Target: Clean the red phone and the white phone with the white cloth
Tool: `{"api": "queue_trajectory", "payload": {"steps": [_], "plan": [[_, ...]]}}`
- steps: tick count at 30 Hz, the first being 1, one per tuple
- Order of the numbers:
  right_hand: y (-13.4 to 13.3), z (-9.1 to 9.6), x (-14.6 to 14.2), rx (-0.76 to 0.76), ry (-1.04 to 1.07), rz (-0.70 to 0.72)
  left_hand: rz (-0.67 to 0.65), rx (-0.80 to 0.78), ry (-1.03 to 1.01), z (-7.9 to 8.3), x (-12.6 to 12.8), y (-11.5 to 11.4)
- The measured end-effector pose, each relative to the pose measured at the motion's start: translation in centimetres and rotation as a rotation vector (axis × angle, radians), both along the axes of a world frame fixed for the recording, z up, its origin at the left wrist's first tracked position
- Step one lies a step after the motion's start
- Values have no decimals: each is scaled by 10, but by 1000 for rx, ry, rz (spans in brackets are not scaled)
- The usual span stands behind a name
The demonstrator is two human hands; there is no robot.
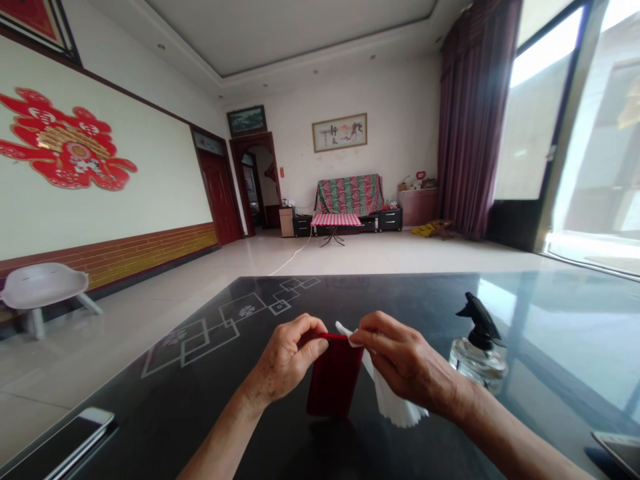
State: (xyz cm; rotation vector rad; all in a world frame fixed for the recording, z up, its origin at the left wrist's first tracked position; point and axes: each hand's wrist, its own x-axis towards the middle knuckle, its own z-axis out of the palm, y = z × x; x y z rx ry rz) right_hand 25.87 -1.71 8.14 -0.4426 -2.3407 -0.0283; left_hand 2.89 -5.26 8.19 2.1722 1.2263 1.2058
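Upright over the dark glossy table [220, 407] stands a flat red phone case [334, 380]; whether a phone is inside I cannot tell. My left hand [290, 350] pinches its top left corner between thumb and fingers. At the top right corner, my right hand [400, 357] is closed on a white tissue [397, 400], pressing part of it to the case's upper edge. The rest of the tissue hangs down beside the case. To the right of my right hand is a clear spray bottle [477, 360] with a black trigger head.
A white-edged phone [80, 447] lies at the table's near left, and another device [620, 450] at the near right edge. Beyond the table are a white plastic chair [45, 287] on the left and a small table with a striped cloth [336, 220] by the far wall.
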Motion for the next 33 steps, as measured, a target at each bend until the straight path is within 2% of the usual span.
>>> {"api": "queue_trajectory", "payload": {"steps": [8, 17, 21, 25, 28, 33], "plan": [[4, -11, 7, 26, 35, -14, -31, -45, -31, -2, -3, 2], [-3, -3, -1, 170, 7, -109, -14, -32, -3, 2, 4, 0], [1, -3, 8, 106, 3, -189, -15, -37, -1, 3, 6, -2], [5, -2, 14, 19, 117, -275, 6, -24, -4, 2, 7, -3], [4, -2, 12, -14, 177, -246, 22, -3, 3, -1, 7, -3], [-4, -3, 2, -73, 162, -174, 36, 14, 17, -1, 10, -4]]}}
